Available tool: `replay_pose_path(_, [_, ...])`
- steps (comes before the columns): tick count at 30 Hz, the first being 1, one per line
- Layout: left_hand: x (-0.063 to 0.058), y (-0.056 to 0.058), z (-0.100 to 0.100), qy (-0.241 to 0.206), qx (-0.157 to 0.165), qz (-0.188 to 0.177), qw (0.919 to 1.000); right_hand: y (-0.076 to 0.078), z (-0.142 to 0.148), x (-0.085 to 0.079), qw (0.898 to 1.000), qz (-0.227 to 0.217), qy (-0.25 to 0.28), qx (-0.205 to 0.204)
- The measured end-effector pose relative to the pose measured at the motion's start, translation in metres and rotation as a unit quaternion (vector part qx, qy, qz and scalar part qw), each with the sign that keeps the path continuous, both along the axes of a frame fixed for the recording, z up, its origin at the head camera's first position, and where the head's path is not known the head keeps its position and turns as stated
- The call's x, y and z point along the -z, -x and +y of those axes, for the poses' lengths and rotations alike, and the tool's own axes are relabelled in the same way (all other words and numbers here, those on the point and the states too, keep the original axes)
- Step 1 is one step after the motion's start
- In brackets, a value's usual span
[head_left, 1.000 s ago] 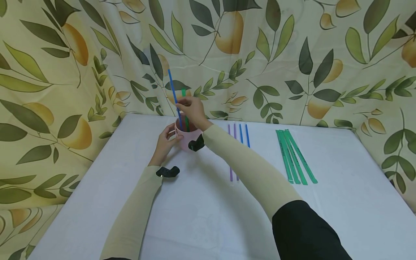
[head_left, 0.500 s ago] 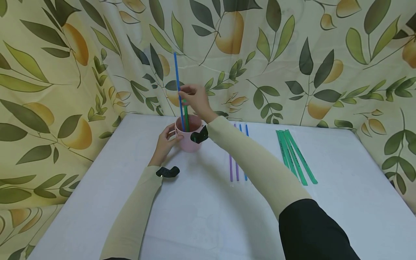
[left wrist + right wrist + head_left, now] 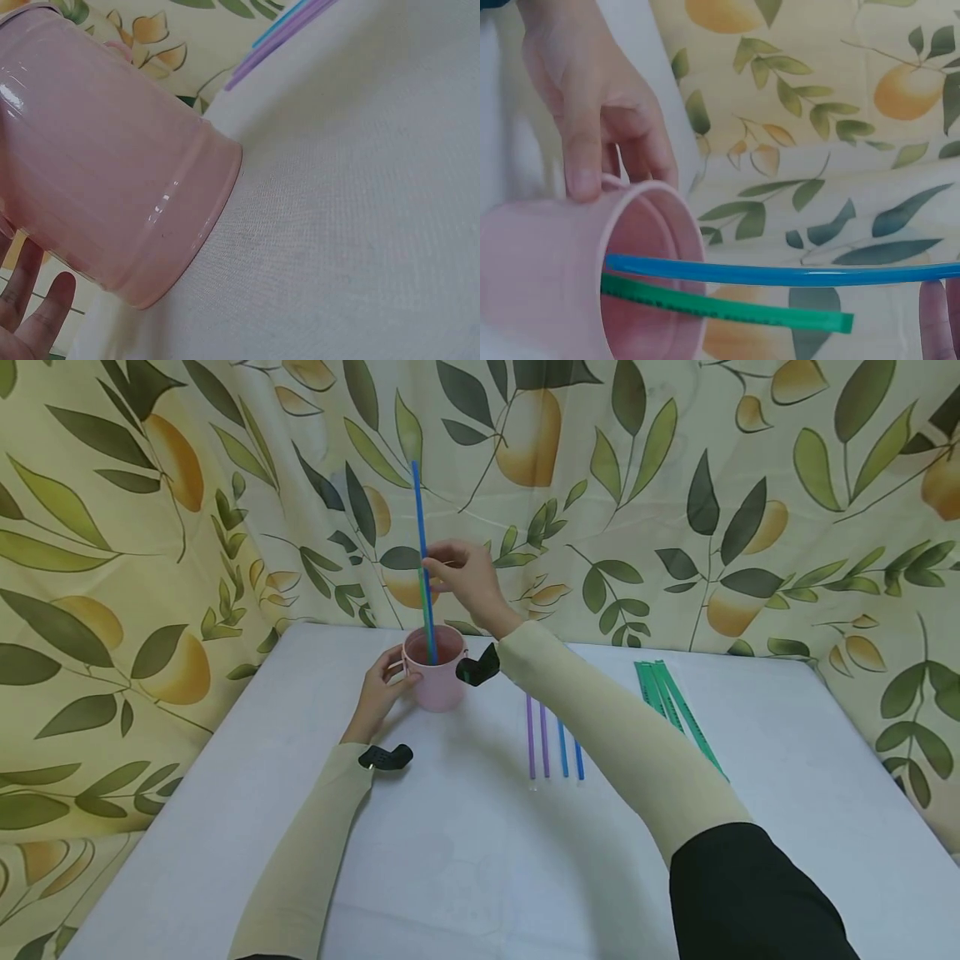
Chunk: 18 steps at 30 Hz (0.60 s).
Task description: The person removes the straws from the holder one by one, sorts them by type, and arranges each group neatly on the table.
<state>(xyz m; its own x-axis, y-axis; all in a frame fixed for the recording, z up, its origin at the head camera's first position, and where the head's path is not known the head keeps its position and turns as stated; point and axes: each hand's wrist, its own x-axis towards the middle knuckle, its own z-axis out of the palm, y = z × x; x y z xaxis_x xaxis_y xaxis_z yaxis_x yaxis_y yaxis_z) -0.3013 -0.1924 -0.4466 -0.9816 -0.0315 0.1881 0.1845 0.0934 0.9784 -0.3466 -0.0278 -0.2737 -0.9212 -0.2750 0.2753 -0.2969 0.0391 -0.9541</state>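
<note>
A pink bucket-shaped cup (image 3: 441, 690) stands upright on the white table. My left hand (image 3: 379, 695) grips its left side, with the thumb at the rim in the right wrist view. Above the cup, my right hand (image 3: 474, 578) pinches a long blue straw (image 3: 417, 502) partway along its length. The straw's lower end (image 3: 619, 262) shows just inside the cup's mouth. A flat green strip with dark print (image 3: 727, 306) leans in the cup beside the straw and sticks out past the rim.
Two purple straws (image 3: 530, 739) and two blue straws (image 3: 563, 747) lie right of the cup, partly under my right arm in view. Several green strips (image 3: 678, 693) lie farther right, also partly covered. A patterned curtain (image 3: 637, 527) hangs behind the table.
My right hand has risen and shifted right, lifting the blue straw higher above the cup. The straw now stands more upright, in front of the green strip. My left hand stays on the cup.
</note>
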Motion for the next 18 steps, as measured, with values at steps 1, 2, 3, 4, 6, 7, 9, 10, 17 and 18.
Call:
replay_pose_path(1, [0.000, 0.000, 0.000, 0.000, -0.001, -0.001, 1.0000, 0.000, 0.002, -0.001, 1.000, -0.001, 0.000, 0.002])
replay_pose_path(2, [0.001, 0.000, 0.000, 0.003, -0.001, -0.002, 1.0000, 0.001, 0.005, -0.002, 1.000, 0.001, -0.002, 0.002])
replay_pose_path(3, [0.000, 0.000, 0.000, 0.005, -0.001, -0.004, 1.0000, 0.002, 0.008, -0.003, 1.000, 0.003, -0.004, 0.003])
replay_pose_path(4, [0.000, 0.000, 0.000, 0.006, -0.001, -0.006, 1.0000, 0.002, 0.010, -0.004, 1.000, 0.001, -0.004, 0.006])
replay_pose_path(6, [0.000, 0.000, 0.000, 0.005, -0.002, -0.011, 0.9999, 0.004, 0.016, -0.006, 1.000, 0.004, -0.006, 0.009])
replay_pose_path(7, [0.000, 0.000, 0.000, 0.005, -0.002, -0.014, 0.9999, 0.004, 0.019, -0.007, 1.000, 0.004, -0.004, 0.009])
replay_pose_path(9, [-0.002, -0.001, -0.001, 0.000, 0.000, -0.018, 0.9998, 0.005, 0.024, -0.010, 1.000, 0.005, 0.001, 0.012])
replay_pose_path(10, [-0.003, -0.001, -0.001, -0.002, 0.002, -0.020, 0.9998, 0.005, 0.026, -0.012, 1.000, 0.005, 0.003, 0.015])
replay_pose_path(17, [-0.021, -0.015, 0.004, 0.010, 0.008, -0.025, 0.9996, 0.006, 0.042, -0.020, 0.999, 0.022, -0.003, 0.034])
replay_pose_path(18, [-0.021, -0.015, 0.005, 0.012, 0.007, -0.027, 0.9995, 0.005, 0.044, -0.020, 0.999, 0.023, -0.003, 0.034])
